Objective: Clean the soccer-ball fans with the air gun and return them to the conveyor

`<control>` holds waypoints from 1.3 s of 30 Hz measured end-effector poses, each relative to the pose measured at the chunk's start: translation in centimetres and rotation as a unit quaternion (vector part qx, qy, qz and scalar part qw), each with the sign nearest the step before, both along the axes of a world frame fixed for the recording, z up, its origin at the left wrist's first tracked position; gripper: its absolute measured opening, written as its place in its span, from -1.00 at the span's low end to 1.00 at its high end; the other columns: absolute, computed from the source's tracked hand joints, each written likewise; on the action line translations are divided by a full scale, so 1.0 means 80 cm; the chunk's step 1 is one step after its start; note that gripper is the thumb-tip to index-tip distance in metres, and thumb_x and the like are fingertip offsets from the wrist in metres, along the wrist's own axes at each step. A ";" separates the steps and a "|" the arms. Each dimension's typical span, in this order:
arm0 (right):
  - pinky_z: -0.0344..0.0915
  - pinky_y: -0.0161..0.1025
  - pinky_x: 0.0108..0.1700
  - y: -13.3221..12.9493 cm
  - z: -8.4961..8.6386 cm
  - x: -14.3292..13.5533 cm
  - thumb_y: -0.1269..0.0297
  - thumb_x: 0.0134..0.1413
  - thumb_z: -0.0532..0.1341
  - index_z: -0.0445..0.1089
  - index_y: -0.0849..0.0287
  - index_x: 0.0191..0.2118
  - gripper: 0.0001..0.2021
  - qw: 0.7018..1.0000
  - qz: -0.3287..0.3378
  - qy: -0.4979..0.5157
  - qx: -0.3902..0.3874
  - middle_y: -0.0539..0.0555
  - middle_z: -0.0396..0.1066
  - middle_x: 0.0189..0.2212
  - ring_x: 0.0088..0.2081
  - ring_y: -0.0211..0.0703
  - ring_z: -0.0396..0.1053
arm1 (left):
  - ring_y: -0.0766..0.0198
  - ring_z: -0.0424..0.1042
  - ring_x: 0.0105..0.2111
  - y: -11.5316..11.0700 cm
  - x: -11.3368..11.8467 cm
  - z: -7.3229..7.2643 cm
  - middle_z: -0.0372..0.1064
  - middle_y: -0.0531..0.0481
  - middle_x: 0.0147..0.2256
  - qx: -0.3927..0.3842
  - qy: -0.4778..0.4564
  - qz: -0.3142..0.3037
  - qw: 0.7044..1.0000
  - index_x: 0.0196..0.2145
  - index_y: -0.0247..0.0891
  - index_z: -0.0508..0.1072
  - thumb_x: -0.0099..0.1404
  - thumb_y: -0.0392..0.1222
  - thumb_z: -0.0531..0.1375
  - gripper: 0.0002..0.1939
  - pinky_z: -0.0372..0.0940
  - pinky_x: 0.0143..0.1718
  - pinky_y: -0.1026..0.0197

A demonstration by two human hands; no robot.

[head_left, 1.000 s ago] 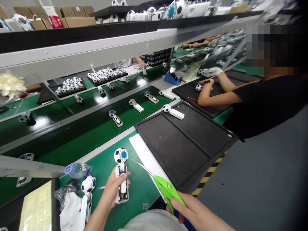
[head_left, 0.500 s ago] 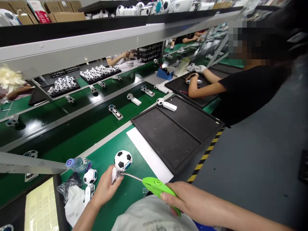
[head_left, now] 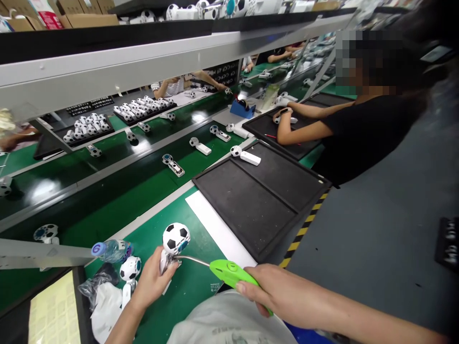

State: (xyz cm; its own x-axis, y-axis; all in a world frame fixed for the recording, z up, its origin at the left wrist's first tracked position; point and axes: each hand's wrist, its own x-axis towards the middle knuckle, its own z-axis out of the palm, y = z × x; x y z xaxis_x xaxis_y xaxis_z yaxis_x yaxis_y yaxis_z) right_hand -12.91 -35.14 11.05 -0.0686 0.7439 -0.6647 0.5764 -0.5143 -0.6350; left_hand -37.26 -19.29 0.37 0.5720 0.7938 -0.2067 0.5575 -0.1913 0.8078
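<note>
My left hand (head_left: pixel 152 273) is wrapped round the white handle of a soccer-ball handheld fan (head_left: pixel 176 238), whose black-and-white round head points up. In my right hand (head_left: pixel 263 290) is a green-handled tool (head_left: pixel 229 273) with a thin bent metal shaft. The tip of that shaft meets the fan just below its head, near my left thumb; the exact contact is hidden. A second soccer-ball fan (head_left: pixel 130 268) lies left of my left hand, beside a white cloth (head_left: pixel 106 313) and a plastic bottle (head_left: pixel 113 251).
A black tray (head_left: pixel 247 205) with one fan (head_left: pixel 247 156) on it lies ahead to the right, over white paper (head_left: pixel 215 229). More fans lie on the green conveyor (head_left: pixel 143 200). A co-worker (head_left: pixel 358 129) sits at the right. A metal shelf beam (head_left: pixel 161 62) crosses above.
The fan and both my hands shift slightly left in the picture as the view moves a little. Across the line, another person's arm now reaches toward a fan.
</note>
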 end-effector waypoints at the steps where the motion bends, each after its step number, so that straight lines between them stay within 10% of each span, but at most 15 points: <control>1: 0.17 -0.26 -0.38 -0.001 -0.002 0.002 -0.13 0.11 -0.13 0.26 0.17 -0.47 -0.51 1.000 -0.004 0.010 0.002 0.09 0.46 -0.50 -0.47 -0.16 0.33 | 0.11 0.38 -0.32 0.000 0.002 0.000 0.43 -0.07 -0.31 -0.015 -0.013 0.011 1.000 -0.25 -0.23 0.37 0.08 -0.02 0.22 -0.69 0.21 -0.27 0.16; 5: 0.24 -0.24 -0.29 0.001 -0.025 0.013 -0.14 0.13 -0.13 0.31 0.20 -0.44 -0.48 0.990 -0.072 0.115 0.036 0.10 0.44 -0.43 -0.40 -0.16 0.34 | 0.15 0.43 -0.37 0.004 0.011 0.003 0.45 -0.07 -0.35 -0.164 -0.156 0.135 0.965 -0.18 -0.26 0.35 0.04 -0.03 0.26 -0.60 0.30 -0.35 0.19; 13: 0.32 -0.21 -0.26 0.064 -0.141 0.022 -0.13 0.13 -0.22 0.27 0.29 -0.30 -0.43 0.981 -0.180 0.046 0.056 0.23 0.40 -0.31 -0.27 -0.10 0.38 | 0.32 0.41 -0.52 0.044 0.042 0.016 0.42 -0.07 -0.41 -0.475 -0.439 0.367 0.668 -0.23 -0.36 0.40 0.33 -0.06 -0.02 -0.67 0.38 -0.53 0.28; 20: 0.06 0.11 0.01 0.151 -0.193 -0.001 0.15 0.18 -0.06 0.06 0.43 0.12 -0.50 0.964 -0.159 -0.184 0.110 0.46 0.23 -0.06 0.02 0.26 0.15 | 0.43 0.40 -0.49 0.050 0.062 0.024 0.36 -0.07 -0.45 -0.546 -0.527 0.403 0.512 -0.19 -0.42 0.37 0.37 -0.06 -0.09 -0.62 0.38 -0.47 0.43; 28: -0.06 0.08 0.14 0.131 -0.187 -0.017 0.28 0.13 0.04 0.08 0.35 0.14 -0.53 0.969 -0.121 -0.133 0.168 0.38 0.10 0.13 0.15 0.21 0.01 | 0.22 0.44 -0.35 0.056 0.071 0.017 0.34 -0.05 -0.53 -0.536 -0.528 0.358 0.553 -0.31 -0.40 0.42 0.33 -0.05 -0.03 -0.63 0.39 -0.24 0.19; 32: 0.30 -0.31 -0.38 0.121 -0.151 -0.046 0.02 0.20 -0.14 0.18 0.22 -0.03 -0.58 0.984 -0.100 0.078 0.124 0.07 0.43 -0.39 -0.39 -0.22 0.39 | 0.14 0.45 -0.30 0.048 0.087 -0.001 0.42 -0.10 -0.43 -0.462 -0.433 0.391 0.668 -0.30 -0.38 0.40 0.27 -0.05 0.07 -0.71 0.35 -0.19 0.10; 39: -0.11 -0.41 -0.67 0.134 -0.189 -0.075 -0.17 -0.07 0.09 0.15 0.16 -0.40 -0.57 0.935 -0.263 0.238 0.028 -0.15 0.14 -0.67 -0.69 -0.44 0.03 | 0.06 0.39 -0.18 0.029 0.108 -0.044 0.32 -0.32 -0.05 -0.333 -0.267 0.282 0.859 0.01 -0.39 0.23 0.06 0.12 0.23 -0.33 0.29 -0.22 0.15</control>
